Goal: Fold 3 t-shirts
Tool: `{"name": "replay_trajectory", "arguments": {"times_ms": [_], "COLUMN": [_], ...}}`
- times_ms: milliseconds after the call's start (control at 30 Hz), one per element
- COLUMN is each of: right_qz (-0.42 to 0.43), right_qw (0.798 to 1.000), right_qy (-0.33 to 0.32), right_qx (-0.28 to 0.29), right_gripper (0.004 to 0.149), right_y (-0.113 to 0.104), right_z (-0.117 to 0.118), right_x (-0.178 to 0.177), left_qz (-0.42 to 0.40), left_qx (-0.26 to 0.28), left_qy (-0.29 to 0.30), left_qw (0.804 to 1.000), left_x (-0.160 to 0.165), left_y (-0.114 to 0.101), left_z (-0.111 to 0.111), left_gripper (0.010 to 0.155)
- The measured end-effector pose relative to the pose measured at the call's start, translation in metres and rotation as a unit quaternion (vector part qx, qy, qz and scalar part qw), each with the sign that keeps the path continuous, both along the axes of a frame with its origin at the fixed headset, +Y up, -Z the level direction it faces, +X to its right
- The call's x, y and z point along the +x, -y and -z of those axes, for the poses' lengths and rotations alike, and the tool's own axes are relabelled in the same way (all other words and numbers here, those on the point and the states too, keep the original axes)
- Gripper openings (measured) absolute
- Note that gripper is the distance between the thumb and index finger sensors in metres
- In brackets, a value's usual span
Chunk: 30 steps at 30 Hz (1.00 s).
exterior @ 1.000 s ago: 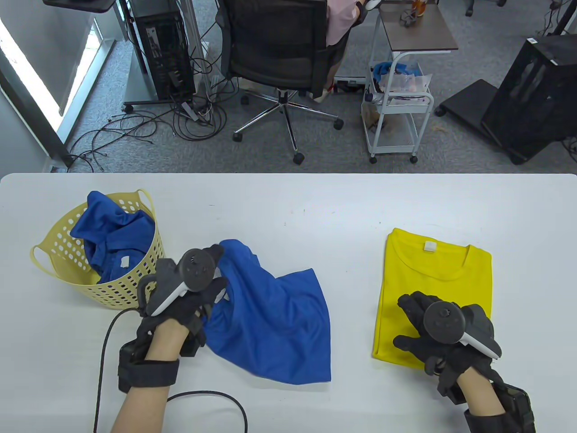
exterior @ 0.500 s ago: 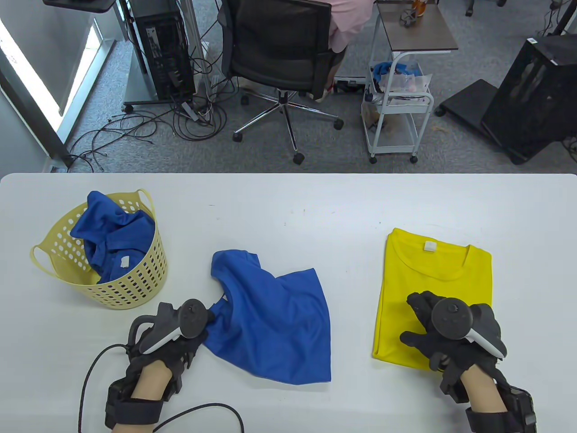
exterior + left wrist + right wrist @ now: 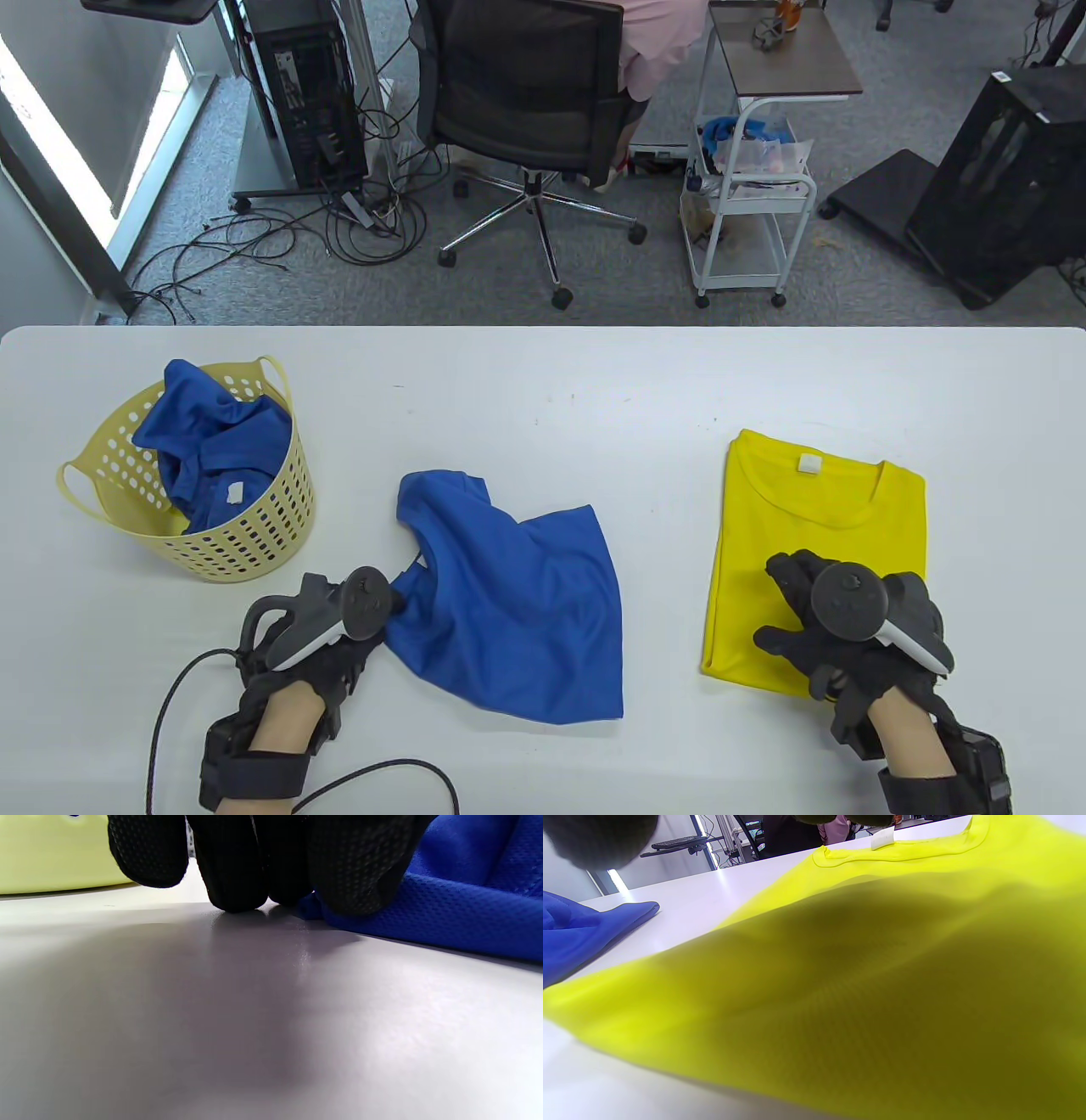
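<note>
A crumpled blue t-shirt (image 3: 517, 620) lies on the white table (image 3: 543, 390) at centre left. My left hand (image 3: 386, 615) is at its near left edge; in the left wrist view the fingertips (image 3: 237, 866) are bunched on the table and pinch the blue fabric (image 3: 445, 916). A folded yellow t-shirt (image 3: 814, 526) lies at the right. My right hand (image 3: 793, 611) rests flat on its near part with the fingers spread; the yellow shirt fills the right wrist view (image 3: 882, 963). Another blue t-shirt (image 3: 212, 441) is bundled in a yellow basket (image 3: 254, 535).
The basket stands at the table's left, close to my left hand. A black cable (image 3: 382, 764) trails from my left wrist along the near edge. Beyond the far edge are an office chair (image 3: 526, 102) and a white cart (image 3: 751, 195).
My left hand has moved from the blue shirt's upper left, by the basket, toward me to its near left edge, and has stayed there. The right hand has barely shifted.
</note>
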State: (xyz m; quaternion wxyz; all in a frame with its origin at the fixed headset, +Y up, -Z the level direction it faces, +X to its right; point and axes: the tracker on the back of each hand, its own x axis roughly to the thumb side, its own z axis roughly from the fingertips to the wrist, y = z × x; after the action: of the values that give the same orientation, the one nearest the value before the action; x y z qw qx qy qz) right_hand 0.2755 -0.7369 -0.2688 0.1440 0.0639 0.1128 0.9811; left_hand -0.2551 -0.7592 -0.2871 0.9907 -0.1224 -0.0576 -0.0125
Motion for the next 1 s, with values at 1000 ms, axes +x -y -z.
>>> {"name": "replay_trajectory", "arguments": {"times_ms": [1000], "right_qz": [0.013], "right_qw": [0.995], "right_qy": [-0.099], "right_qx": [0.026], "right_gripper": [0.075], "right_y": [-0.030], "right_z": [-0.012], "right_x": [-0.070], "left_qz": [-0.073], "left_qx": [0.184], "left_qy": [0.013], "left_qw": [0.980], "left_x": [0.090], "left_y": [-0.229], "left_z": [0.035], "left_gripper": [0.043]}}
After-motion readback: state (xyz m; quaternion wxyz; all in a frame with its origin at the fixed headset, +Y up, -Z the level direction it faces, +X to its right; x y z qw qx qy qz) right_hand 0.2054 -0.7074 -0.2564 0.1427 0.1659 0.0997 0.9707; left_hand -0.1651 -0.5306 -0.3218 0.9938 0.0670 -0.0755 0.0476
